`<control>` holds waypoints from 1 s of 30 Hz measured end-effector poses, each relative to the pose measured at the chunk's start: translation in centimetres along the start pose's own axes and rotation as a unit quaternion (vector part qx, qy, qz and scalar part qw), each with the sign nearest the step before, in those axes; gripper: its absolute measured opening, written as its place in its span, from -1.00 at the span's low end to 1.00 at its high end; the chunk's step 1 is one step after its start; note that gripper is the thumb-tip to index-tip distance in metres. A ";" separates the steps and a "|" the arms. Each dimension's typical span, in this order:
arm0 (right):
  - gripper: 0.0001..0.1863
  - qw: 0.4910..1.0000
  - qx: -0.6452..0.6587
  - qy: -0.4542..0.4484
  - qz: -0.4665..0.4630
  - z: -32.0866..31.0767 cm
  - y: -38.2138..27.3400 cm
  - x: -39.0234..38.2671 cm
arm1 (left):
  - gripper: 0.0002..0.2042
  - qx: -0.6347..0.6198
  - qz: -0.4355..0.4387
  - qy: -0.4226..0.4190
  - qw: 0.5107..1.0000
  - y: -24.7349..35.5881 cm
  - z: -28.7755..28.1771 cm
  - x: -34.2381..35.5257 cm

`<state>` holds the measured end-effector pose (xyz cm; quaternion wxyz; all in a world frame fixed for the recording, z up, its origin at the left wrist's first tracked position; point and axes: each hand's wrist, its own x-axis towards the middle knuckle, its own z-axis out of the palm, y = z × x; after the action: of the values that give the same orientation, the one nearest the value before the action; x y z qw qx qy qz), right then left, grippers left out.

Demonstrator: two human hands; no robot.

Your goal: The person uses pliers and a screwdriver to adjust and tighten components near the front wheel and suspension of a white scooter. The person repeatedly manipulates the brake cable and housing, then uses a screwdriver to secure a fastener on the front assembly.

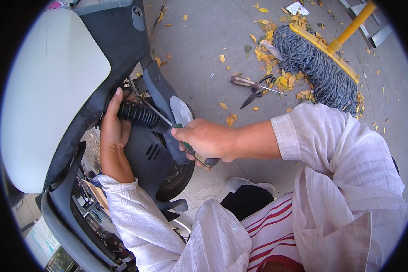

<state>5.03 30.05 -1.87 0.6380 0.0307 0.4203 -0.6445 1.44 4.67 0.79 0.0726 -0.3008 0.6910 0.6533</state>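
My left hand [115, 124] is wrapped round the upper end of a black coil-spring shock absorber [143, 114] on a scooter; its thumb points up and most of its fingers are hidden behind. My right hand [206, 138] is closed on the green and dark handle of a screwdriver [164, 119]. The metal shaft slants up and left, passing just above the spring. Its tip lies among the parts close to my left fingertips, where I cannot make out what it touches. Below the spring sits a dark slotted plastic cover [145, 149].
The scooter's pale seat [54, 90] and dark bodywork fill the left side. On the paving lie a second screwdriver [247, 82] and dark-handled scissors [254, 96]. A grey string mop [313, 63] with a yellow handle stands among fallen leaves [285, 81] at upper right.
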 end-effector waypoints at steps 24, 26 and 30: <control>-0.53 0.997 0.062 0.038 -0.034 1.7 1.7 0.3 | -0.56 -0.022 0.008 -0.013 1.000 0.0 0.5 0.1; -0.53 0.995 0.071 0.059 -0.046 2.3 2.0 0.4 | -0.55 -0.028 0.010 -0.017 0.999 -0.1 0.6 0.1; -0.54 0.982 0.066 0.098 -0.147 4.2 4.5 2.9 | -0.54 -0.036 0.014 0.001 0.999 0.3 0.6 -0.8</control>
<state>10.35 26.10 -3.06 0.4883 0.0740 0.4372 -0.7516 1.74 5.53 1.37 0.0517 -0.2940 0.6713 0.6784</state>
